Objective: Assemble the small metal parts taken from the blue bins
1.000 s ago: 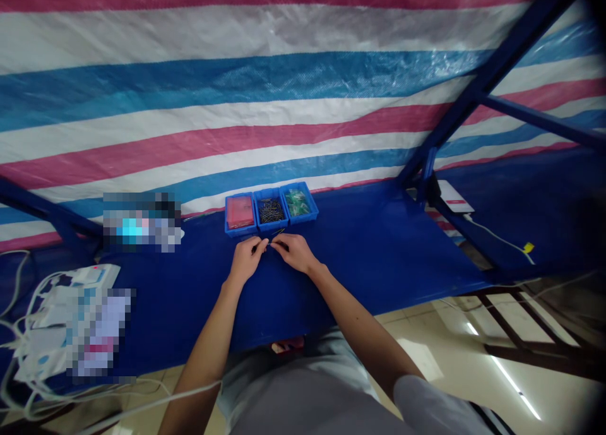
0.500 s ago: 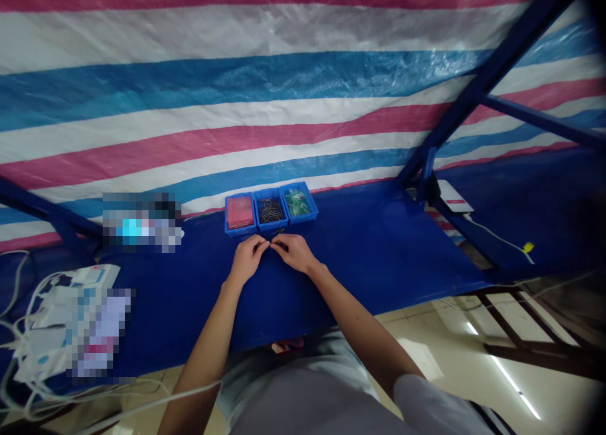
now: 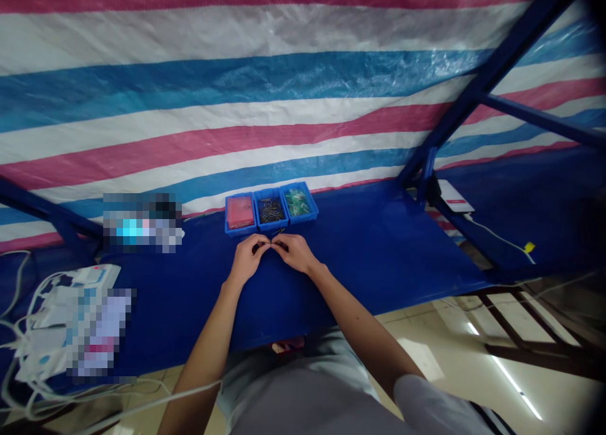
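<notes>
My left hand (image 3: 247,256) and my right hand (image 3: 295,252) meet fingertip to fingertip just above the blue table. Both are closed in a pinch; whatever lies between the fingers is too small to make out. Right beyond them stand three blue bins in a row. The left bin (image 3: 240,232) holds flat pinkish-red pieces, the middle bin (image 3: 271,225) dark screw-like pins, and the right bin (image 3: 303,218) small green-and-clear packets. A few loose thin pins (image 3: 278,232) lie on the table between my fingers and the middle bin.
At the left, a white power strip (image 3: 106,274) and tangled white cables (image 3: 23,384) cover the table (image 3: 379,258). Blurred-out items sit near them. A blue metal frame (image 3: 473,94) rises on the right, beside a white box-shaped device (image 3: 454,196) with a cable. Striped sheeting hangs behind.
</notes>
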`<act>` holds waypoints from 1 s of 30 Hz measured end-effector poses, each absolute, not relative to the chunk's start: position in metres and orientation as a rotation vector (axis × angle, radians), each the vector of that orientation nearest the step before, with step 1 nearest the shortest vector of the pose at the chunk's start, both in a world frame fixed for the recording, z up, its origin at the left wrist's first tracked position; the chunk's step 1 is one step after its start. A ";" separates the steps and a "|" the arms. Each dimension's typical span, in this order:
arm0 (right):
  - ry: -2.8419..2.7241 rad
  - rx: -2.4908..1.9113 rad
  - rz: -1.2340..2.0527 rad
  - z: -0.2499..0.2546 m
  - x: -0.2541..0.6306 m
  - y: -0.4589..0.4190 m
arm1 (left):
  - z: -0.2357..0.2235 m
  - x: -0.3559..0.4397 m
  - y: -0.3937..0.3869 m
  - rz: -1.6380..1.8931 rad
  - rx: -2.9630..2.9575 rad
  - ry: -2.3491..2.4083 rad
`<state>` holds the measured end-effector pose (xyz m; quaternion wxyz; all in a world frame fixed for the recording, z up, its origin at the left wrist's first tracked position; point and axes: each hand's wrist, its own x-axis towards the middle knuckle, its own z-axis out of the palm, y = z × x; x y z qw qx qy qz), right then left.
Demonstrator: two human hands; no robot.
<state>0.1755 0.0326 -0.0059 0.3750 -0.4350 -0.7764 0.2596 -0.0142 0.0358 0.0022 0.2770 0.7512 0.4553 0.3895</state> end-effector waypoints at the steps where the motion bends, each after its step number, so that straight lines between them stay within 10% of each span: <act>1: -1.987 -1.117 0.666 -0.006 0.175 0.033 | 0.002 -0.014 0.036 1.048 2.012 1.227; 30: -1.987 -1.094 0.660 -0.006 0.176 0.032 | 0.006 -0.014 0.034 1.005 2.006 1.316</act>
